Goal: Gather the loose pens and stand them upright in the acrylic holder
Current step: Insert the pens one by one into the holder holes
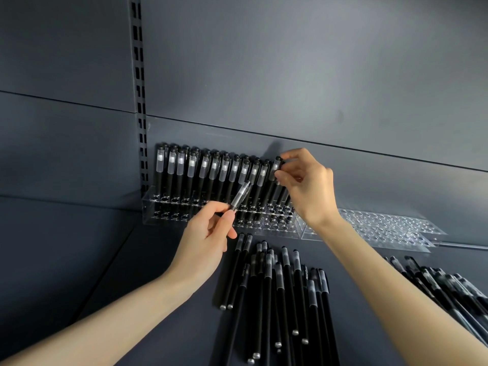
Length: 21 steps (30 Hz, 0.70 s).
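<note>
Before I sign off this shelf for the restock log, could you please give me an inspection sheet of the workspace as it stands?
surface: dark grey shelf with pens lying on it.
job's things: acrylic holder against the back panel, left part filled with upright pens; loose pens heaped in front; second heap at right.
clutter: nothing seen.
grippers: left hand holds a tilted pen before the holder; right hand pinches the top of the end pen in the row.
cables: nothing seen for certain; thin grey line at far right unclear.
surroundings: slotted upright at left, empty clear holder to the right.
</note>
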Each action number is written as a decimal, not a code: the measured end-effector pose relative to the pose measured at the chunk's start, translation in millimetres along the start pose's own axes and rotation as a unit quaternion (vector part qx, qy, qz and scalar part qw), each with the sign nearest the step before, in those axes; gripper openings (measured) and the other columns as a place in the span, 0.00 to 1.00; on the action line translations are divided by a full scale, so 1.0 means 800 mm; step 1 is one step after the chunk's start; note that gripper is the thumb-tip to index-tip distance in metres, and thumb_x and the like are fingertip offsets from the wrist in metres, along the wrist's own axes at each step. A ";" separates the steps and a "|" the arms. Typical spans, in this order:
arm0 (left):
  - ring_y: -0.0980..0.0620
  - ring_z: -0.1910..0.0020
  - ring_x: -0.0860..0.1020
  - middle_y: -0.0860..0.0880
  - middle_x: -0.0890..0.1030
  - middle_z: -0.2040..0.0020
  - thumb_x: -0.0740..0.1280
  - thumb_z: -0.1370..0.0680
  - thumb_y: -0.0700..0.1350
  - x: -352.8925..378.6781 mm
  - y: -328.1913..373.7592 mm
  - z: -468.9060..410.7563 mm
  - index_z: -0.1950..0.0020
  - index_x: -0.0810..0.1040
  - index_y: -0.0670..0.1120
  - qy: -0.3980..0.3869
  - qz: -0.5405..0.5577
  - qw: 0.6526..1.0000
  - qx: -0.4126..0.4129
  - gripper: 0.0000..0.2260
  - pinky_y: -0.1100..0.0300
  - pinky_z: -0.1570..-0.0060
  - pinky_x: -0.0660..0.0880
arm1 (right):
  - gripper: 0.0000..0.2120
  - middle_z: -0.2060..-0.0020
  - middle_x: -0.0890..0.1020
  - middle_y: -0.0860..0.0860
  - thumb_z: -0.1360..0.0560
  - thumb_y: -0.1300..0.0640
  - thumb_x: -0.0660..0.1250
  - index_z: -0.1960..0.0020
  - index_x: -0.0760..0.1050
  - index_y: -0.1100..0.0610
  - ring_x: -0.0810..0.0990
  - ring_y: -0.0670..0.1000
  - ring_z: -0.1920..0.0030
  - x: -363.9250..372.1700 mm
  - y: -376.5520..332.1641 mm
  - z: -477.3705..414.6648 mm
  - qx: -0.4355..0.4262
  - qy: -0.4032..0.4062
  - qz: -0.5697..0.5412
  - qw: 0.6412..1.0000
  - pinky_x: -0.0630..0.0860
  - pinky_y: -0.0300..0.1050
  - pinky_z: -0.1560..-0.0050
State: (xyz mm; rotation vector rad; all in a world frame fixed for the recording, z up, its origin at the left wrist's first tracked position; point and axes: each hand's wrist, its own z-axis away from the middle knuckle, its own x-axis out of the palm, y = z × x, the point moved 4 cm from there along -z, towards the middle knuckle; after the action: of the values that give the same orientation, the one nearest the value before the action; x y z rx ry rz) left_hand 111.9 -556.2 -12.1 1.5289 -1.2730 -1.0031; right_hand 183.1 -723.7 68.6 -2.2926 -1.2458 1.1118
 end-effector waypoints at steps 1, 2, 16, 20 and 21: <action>0.59 0.73 0.70 0.51 0.78 0.66 0.61 0.20 0.45 0.000 0.001 0.000 0.50 0.76 0.50 0.000 0.003 1.000 -0.001 0.05 0.69 0.72 0.68 | 0.10 0.64 0.80 0.47 0.26 0.65 0.69 0.46 0.75 0.56 0.80 0.51 0.60 -0.001 -0.001 -0.002 0.002 -0.003 -0.001 1.000 0.71 0.29 0.61; 0.59 0.73 0.71 0.51 0.78 0.66 0.61 0.20 0.45 0.001 0.001 0.001 0.50 0.76 0.50 0.000 0.004 1.000 -0.001 0.05 0.69 0.72 0.68 | 0.10 0.64 0.81 0.49 0.26 0.65 0.68 0.47 0.75 0.56 0.79 0.51 0.61 -0.002 -0.001 -0.005 0.005 -0.007 -0.002 1.000 0.70 0.27 0.63; 0.58 0.72 0.71 0.51 0.79 0.65 0.61 0.20 0.44 0.003 -0.001 0.000 0.50 0.76 0.49 -0.004 0.007 1.000 -0.023 0.05 0.69 0.72 0.67 | 0.11 0.64 0.81 0.48 0.25 0.64 0.68 0.44 0.77 0.55 0.80 0.49 0.61 0.006 0.012 0.011 0.003 -0.005 0.032 0.999 0.70 0.27 0.60; 0.58 0.71 0.73 0.52 0.79 0.65 0.61 0.20 0.41 0.004 -0.002 0.000 0.47 0.76 0.49 -0.013 0.017 0.999 -0.028 0.06 0.68 0.72 0.69 | 0.08 0.65 0.79 0.44 0.24 0.61 0.68 0.46 0.76 0.54 0.76 0.46 0.66 -0.001 0.007 0.021 0.010 0.034 -0.015 0.999 0.74 0.35 0.61; 0.58 0.71 0.73 0.52 0.79 0.65 0.61 0.20 0.41 0.005 -0.001 0.000 0.47 0.76 0.48 -0.018 0.023 0.999 -0.027 0.07 0.67 0.72 0.69 | 0.05 0.66 0.79 0.45 0.24 0.59 0.68 0.49 0.76 0.54 0.77 0.46 0.66 -0.001 0.004 0.027 0.026 0.028 -0.056 0.998 0.76 0.37 0.61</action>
State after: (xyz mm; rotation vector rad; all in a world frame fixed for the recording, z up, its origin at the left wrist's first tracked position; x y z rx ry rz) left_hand 112.6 -559.8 -12.8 1.4405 -1.2890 -1.0316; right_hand 168.9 -728.4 53.1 -2.1724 -1.2910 1.0215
